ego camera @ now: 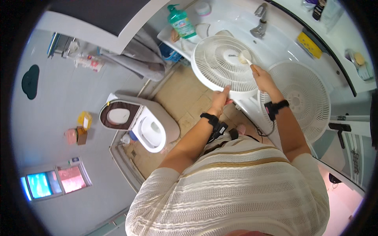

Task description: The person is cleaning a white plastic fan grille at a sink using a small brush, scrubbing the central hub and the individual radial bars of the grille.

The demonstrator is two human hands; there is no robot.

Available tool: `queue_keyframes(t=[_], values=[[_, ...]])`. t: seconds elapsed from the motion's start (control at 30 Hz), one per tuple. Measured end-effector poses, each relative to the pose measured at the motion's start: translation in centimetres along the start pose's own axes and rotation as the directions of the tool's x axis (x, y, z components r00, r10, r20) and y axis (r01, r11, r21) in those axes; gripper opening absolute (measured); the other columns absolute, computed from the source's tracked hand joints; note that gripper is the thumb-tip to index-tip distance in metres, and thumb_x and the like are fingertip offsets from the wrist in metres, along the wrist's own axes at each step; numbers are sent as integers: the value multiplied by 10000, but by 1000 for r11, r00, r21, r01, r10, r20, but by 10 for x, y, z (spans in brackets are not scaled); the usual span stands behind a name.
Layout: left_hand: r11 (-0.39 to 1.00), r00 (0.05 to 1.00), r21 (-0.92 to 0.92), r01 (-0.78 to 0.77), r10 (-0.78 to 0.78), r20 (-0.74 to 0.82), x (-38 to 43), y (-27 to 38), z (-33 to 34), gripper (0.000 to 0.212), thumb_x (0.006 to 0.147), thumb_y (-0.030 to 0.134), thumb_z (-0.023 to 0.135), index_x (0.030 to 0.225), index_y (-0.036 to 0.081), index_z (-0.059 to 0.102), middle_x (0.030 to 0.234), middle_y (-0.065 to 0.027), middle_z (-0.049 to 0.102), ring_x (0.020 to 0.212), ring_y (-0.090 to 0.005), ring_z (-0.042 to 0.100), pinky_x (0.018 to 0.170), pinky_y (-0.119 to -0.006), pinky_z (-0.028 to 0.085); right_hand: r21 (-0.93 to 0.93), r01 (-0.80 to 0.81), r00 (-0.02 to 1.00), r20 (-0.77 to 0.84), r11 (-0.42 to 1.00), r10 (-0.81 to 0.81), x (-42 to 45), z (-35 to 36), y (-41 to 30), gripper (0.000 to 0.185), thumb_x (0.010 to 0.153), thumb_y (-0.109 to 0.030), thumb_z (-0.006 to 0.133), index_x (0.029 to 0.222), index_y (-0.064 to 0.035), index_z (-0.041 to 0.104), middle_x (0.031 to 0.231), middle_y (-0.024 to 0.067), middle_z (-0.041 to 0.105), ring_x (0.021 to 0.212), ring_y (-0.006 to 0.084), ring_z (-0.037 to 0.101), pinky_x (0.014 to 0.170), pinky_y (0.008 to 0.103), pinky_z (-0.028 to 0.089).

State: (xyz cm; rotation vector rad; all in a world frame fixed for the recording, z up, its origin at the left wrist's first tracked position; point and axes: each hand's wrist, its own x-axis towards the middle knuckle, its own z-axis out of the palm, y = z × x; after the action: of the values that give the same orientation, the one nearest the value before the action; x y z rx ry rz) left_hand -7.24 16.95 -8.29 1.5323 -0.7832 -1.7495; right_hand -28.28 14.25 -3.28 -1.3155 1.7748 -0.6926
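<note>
A white fan grille (pixel 215 59) is held tilted over the front edge of the white washbasin (pixel 242 26). My left hand (pixel 220 100) grips its near rim, thumb on top. In my right hand (pixel 263 79) is a brush (pixel 247 58) with a wooden-coloured handle and a pale round head, which rests against the grille near its centre badge. A second white fan grille (pixel 295 100) lies at the right end of the basin, partly behind my right forearm.
A green pump bottle (pixel 180 23) stands at the basin's left. Behind it is a chrome faucet (pixel 260 26), with a yellow sponge (pixel 309 45) to the right. A toilet (pixel 165 124) with raised lid stands at left on the tiled floor. A grey towel (pixel 141 56) hangs near the basin.
</note>
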Motion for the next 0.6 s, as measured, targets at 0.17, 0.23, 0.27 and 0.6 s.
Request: queue_keyframes(t=[0.17, 0.23, 0.27, 0.6], values=[[999, 1000, -23, -25, 25, -5, -3, 1, 2, 418, 892, 345, 608, 865, -72, 584, 772, -85, 598, 609, -150, 579, 572, -251, 545, -180, 498, 862, -5, 848, -507, -89, 11, -1, 423, 892, -152, 490, 1315, -181, 496, 710, 174, 593, 628, 316, 597, 605, 417, 465], [999, 999, -30, -39, 38, -25, -1, -3, -3, 421, 889, 352, 613, 857, -67, 585, 755, -72, 590, 596, -142, 568, 565, -254, 537, -192, 467, 883, 37, 863, -469, -118, 15, -2, 421, 889, -148, 492, 1310, -181, 501, 714, 177, 595, 644, 327, 598, 609, 424, 465], [998, 998, -19, -63, 63, -5, -1, -4, -6, 424, 887, 363, 614, 851, -59, 586, 744, -69, 587, 588, -138, 558, 555, -255, 525, -205, 427, 904, 68, 881, -423, -123, 17, -4, 420, 887, -144, 493, 1304, -181, 506, 719, 180, 597, 660, 338, 600, 613, 431, 464], [998, 999, 37, -44, 45, -22, 15, 7, -2, 398, 897, 375, 594, 864, -22, 578, 754, -69, 592, 612, -142, 550, 580, -281, 504, -391, 290, 945, -28, 874, -326, -71, 40, 2, 461, 903, -178, 480, 1355, -244, 426, 727, 204, 594, 690, 356, 605, 636, 455, 466]])
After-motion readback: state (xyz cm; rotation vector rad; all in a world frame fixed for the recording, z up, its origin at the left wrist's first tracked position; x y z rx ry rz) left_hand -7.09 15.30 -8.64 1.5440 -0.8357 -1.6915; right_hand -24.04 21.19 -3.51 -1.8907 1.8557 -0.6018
